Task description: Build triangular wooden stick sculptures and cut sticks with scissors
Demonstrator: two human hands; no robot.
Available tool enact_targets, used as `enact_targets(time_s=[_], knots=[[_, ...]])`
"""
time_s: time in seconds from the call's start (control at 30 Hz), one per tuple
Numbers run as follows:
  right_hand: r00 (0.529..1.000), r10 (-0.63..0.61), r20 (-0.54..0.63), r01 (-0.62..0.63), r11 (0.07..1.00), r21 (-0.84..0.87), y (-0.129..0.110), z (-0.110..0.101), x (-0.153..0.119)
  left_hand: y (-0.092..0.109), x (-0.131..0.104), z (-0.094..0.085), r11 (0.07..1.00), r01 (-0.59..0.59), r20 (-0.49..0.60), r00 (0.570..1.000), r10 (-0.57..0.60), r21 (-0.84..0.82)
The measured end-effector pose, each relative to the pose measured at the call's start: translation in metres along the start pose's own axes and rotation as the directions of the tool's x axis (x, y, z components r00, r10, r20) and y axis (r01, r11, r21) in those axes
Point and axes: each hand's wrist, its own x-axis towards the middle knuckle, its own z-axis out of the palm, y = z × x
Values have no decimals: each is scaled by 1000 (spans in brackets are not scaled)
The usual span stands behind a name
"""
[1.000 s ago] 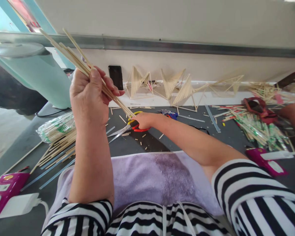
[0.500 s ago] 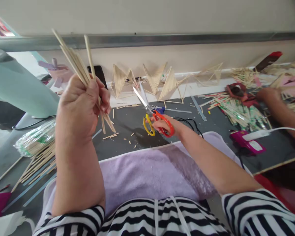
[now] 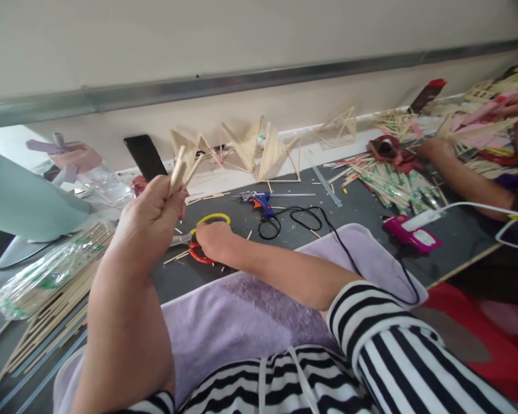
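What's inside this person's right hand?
Scissors: a yellow loop shows beyond the right hand, a red loop nearer, and part of the blades to its left. The back of the hand covers most fingers and the rest of both loops; the left arm hides the blade tips.

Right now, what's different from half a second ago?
The right hand has swung the metal scissors with yellow and red handles from pointing away to pointing left, nearer the left hand. The bundle of pale wooden sticks now leans right instead of left. Nothing was let go; the blue glue gun stayed put.
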Motion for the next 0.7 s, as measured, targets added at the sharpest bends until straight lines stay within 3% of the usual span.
enact_targets(time_s=[0.07,0.13,0.23,0.27,0.37,0.43,0.5,0.53,0.6,0.7], knots=[[999,-23,38,24,999,-28,7,1,5,-6,5,5,961,23,176,982,-74,274],[995,-50,90,53,998,-36,16,-3,8,-21,12,17,908,27,339,923,-183,418],[983,-52,178,61,997,-46,23,-9,-1,-52,20,44,818,-17,433,855,-287,576],[984,-37,175,46,998,-47,22,-10,-11,-60,21,52,796,-14,454,828,-330,605],[998,-65,9,65,997,41,18,-16,-63,-70,21,68,811,-57,519,794,-317,582],[987,-149,-57,157,968,196,18,-23,-113,-59,16,68,827,-93,520,815,-257,554],[984,-178,22,157,914,374,24,-33,-167,-39,12,62,840,-146,492,856,-157,522],[977,-186,100,122,882,455,30,-37,-193,-28,10,58,852,-184,472,878,-82,490],[964,-165,208,17,821,571,46,-40,-242,-7,8,49,879,-265,478,877,49,397],[953,49,299,-241,719,652,79,-28,-309,23,7,40,873,-294,448,888,99,389]])
